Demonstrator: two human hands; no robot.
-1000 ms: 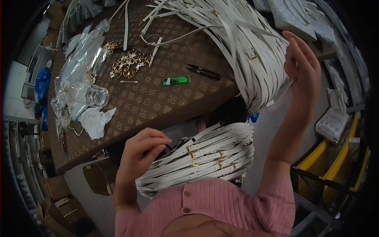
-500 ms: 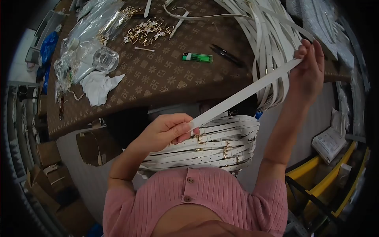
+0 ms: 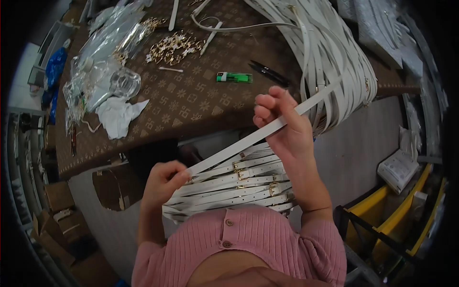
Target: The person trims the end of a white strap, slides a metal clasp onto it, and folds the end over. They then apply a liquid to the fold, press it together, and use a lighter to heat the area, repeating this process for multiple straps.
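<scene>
Left hand (image 3: 165,179) pinches the strap (image 3: 239,143) at its near end; right hand (image 3: 282,122) closed around it midway. Strap runs diagonally, rising right toward the table pile (image 3: 325,62). Buckled stack (image 3: 244,184) lies in lap, just under it.

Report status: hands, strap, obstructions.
Left hand pinches the long white leather strap at its end. Right hand grips it midway. Buckled white straps piled beneath.

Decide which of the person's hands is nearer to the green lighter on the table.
Right. The right hand grips the white strap just below the green lighter; the left hand holds the strap's lower end, well off the table.
</scene>
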